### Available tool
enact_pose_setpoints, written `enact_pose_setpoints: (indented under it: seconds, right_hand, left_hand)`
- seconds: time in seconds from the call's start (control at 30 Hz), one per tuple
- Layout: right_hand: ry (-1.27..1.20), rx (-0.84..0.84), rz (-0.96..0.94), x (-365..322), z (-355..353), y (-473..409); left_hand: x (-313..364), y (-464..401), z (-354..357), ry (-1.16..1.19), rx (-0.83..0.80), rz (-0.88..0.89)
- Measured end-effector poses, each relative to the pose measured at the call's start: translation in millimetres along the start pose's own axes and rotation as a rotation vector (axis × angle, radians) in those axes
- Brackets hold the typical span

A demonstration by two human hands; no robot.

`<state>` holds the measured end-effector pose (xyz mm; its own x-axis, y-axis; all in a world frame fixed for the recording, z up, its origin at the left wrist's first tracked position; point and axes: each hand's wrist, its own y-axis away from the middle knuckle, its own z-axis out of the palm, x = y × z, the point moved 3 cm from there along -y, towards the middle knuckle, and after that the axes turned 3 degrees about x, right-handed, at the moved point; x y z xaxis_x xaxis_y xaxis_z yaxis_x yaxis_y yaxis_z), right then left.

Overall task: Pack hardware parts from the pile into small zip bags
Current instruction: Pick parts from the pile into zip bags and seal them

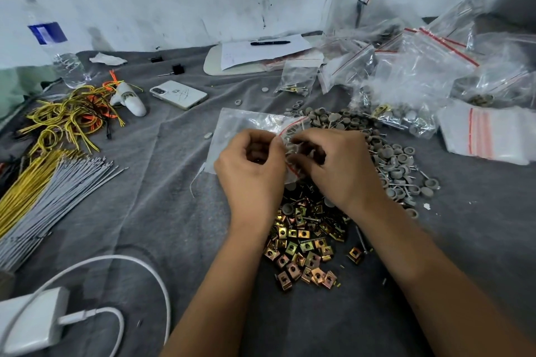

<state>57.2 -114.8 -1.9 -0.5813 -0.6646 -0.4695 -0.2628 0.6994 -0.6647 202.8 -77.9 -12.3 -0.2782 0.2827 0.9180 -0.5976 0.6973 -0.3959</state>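
- The small zip bag (246, 127) is held just above the grey cloth (162, 211) at the centre of the scene, its red seal strip turned toward the right and its clear body trailing off to the far left.
- The left hand (249, 171) has its fingers curled in, pinching the near-left lip of the bag's mouth.
- The right hand (333, 165) is likewise curled, fingertips pinching at the mouth. It seems to be feeding in or holding a part, but the fingers hide what lies between them, so I cannot tell which.
- Just below the hands, on the near side, lies the pile of brass-coloured clip nuts (304, 243). To the right and far right spreads the pile of grey caps (397, 165), with pin-like screws mixed in.
- Filled and empty zip bags (420, 66) are heaped at the far right. A white phone (179, 94) lies far left of centre, with bundles of yellow wires (63, 119) and grey cable ties (55, 191) at the left.
- Risks, as I judge them:
  - The mouth is held open by two pinches only. If either slips, the thin film could fold shut and parts would fall back onto the piles.
  - The two piles touch near the hands, so a blind grab could mix clip nuts with caps.
  - Pointed screws could pierce the film if pushed in hard.
  - A part caught in the red seal would stop it closing.
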Motion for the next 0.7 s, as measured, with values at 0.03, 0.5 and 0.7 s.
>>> enact_pose_setpoints:
  seconds: [0.03, 0.5, 0.7]
  right_hand:
    - [-0.021, 0.017, 0.014, 0, -1, 0]
    - [0.052, -0.203, 0.055, 26, -15, -3]
    - [0.069, -0.266, 0.054, 26, -9, -2]
  left_hand:
    - [-1, -1, -1, 0.016, 0.019, -0.024]
    - [-18, -7, -10, 0.121, 0.128, -0.18]
    - [-18, -6, -8, 0.08, 0.098, -0.144]
